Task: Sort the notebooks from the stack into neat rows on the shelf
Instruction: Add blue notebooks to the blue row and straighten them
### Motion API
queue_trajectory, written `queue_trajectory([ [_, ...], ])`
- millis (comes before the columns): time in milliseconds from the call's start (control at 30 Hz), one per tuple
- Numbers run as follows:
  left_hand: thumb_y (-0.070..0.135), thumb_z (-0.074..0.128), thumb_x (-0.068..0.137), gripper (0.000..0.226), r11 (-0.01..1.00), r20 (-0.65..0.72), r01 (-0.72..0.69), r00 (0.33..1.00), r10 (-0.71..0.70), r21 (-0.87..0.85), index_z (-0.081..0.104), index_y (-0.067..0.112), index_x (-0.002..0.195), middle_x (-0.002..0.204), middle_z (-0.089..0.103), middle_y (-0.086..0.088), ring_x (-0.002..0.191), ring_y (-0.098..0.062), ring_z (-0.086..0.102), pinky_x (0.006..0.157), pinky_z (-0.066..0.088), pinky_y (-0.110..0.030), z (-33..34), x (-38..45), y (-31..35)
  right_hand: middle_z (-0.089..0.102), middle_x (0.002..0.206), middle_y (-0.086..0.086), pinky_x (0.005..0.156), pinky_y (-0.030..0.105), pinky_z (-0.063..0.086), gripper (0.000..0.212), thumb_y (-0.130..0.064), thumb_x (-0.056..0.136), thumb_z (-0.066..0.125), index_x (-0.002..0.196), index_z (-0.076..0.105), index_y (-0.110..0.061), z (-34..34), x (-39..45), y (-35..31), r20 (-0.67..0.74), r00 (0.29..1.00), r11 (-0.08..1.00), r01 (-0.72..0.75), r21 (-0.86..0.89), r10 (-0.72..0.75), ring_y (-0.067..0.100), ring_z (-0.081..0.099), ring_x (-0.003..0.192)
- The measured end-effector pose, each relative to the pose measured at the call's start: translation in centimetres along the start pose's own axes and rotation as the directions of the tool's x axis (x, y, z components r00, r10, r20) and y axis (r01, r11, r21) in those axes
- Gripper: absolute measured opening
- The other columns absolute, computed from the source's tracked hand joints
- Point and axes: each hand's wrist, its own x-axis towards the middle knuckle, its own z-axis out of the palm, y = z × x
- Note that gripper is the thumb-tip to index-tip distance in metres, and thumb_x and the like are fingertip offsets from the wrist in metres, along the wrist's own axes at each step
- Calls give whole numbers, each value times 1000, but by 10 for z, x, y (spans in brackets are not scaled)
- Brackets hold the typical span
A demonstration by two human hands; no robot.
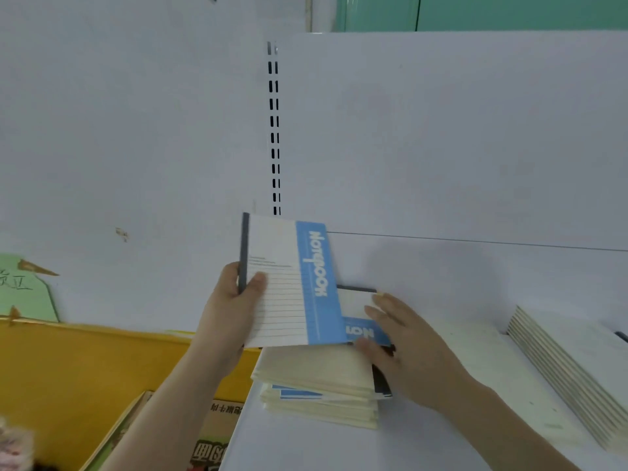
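Note:
My left hand grips a blue-and-white notebook by its dark spine, holding it upright above the stack. The stack of notebooks lies on the white shelf, cream page edges toward me. My right hand rests on the stack's right side, thumb and fingers curled round the top notebook. A neat row of notebooks leans at the shelf's right end.
The white back panel with a slotted upright rises behind the shelf. A yellow surface and a cardboard box sit lower left. A green paper sign hangs at the left edge.

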Motion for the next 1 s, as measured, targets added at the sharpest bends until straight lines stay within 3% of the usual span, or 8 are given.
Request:
queue_trajectory([
  [133,27,50,105,20,999,-26,28,999,-28,-23,54,29,125,106,73,1,96,-23,71,74,61,-42,-2,-3,-4,41,151,-9,113,32,27,74,-72,91,19,143,47,-27,-6,12,-12,124,984,988,138,-72,-128,15,36,141],
  [200,25,49,105,21,999,-15,32,999,-33,-16,55,30,125,107,72,3,97,-21,70,71,58,-36,-4,-5,-6,67,115,-9,86,35,49,59,-57,95,22,125,63,-26,-12,14,-11,35,969,962,247,-116,-244,19,65,102],
  [333,24,51,105,19,999,-25,36,999,-36,-3,58,29,122,110,72,1,100,-23,69,79,58,-40,-10,-5,-4,59,62,-6,36,30,39,48,-26,78,68,124,64,-14,-17,2,4,-93,932,882,294,-368,-349,17,48,41],
  [467,25,52,104,16,998,-1,59,998,-59,26,60,31,117,106,75,3,99,-24,70,86,59,-47,-13,-7,-2,66,78,-9,59,36,53,44,-14,69,64,111,72,-25,-19,-11,30,-151,932,887,252,-386,-330,17,59,57],
  [600,25,51,105,17,997,28,67,997,-68,43,60,30,118,106,75,2,100,-25,70,87,59,-47,-14,-10,-1,71,105,2,100,53,40,29,-8,68,61,84,79,-26,-38,-17,50,-488,866,961,-32,-273,-110,33,60,114],
  [667,25,51,105,18,997,41,78,996,-79,22,60,29,119,106,75,1,101,-26,71,86,59,-47,-12,-11,0,65,125,10,101,49,44,35,10,74,64,85,79,-19,-47,-21,54,-593,805,998,-61,-34,29,36,51,125],
  [800,24,50,105,19,994,110,111,988,-110,-8,60,34,117,103,77,3,97,-26,73,83,61,-49,-4,-18,3,59,133,-1,84,5,43,45,14,79,54,88,73,-26,-58,-29,52,-639,728,916,39,400,248,11,55,117],
  [1000,23,49,106,22,991,160,134,979,-129,-25,60,32,122,103,77,1,98,-27,74,82,61,-47,4,-25,9,61,131,3,77,13,52,46,24,82,56,88,71,-19,-69,-33,41,-628,725,745,246,620,284,7,58,118],
])
